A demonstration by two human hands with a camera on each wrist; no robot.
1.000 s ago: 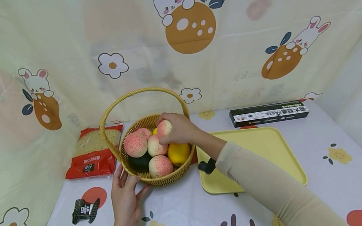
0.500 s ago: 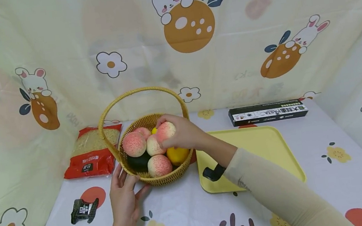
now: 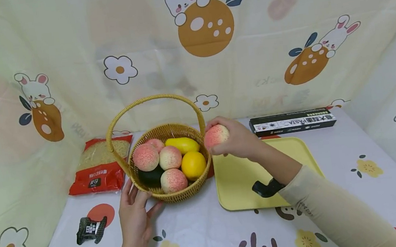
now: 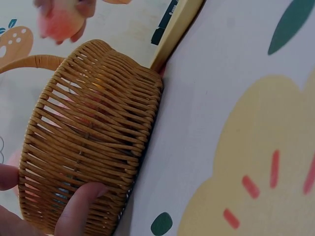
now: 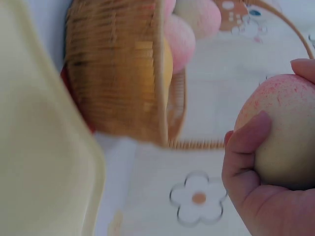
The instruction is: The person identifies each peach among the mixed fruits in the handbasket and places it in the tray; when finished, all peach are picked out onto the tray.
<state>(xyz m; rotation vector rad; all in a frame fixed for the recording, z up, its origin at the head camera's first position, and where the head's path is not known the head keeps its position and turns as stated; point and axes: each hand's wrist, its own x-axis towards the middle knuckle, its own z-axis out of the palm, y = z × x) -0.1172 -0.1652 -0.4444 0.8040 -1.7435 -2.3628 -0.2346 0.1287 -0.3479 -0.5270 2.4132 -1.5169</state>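
My right hand [image 3: 234,139] holds a pink-and-cream peach [image 3: 217,135] just off the right side of a wicker basket [image 3: 187,192], above the table. The right wrist view shows fingers and thumb curled round this peach [image 5: 283,128]. My left hand [image 3: 135,218] holds the basket's near left side, its thumb [image 4: 81,204] against the woven wall. Several more peaches [image 3: 146,157] lie in the basket. With them are a long yellow fruit [image 3: 183,144], a round yellow fruit [image 3: 193,165] and a dark, smooth item [image 3: 151,177], partly hidden.
A yellow tray [image 3: 242,191] lies right of the basket, under the right forearm. Behind it is a black pasta box [image 3: 292,122]. A red-and-clear packet [image 3: 97,171] lies left of the basket, and a small black wrapped packet [image 3: 91,230] sits nearer. The tall basket handle [image 3: 151,98] arches upward.
My right hand has carried the peach out of the basket and to the right, past the rim. The long yellow fruit now shows. My left hand stays at the basket.
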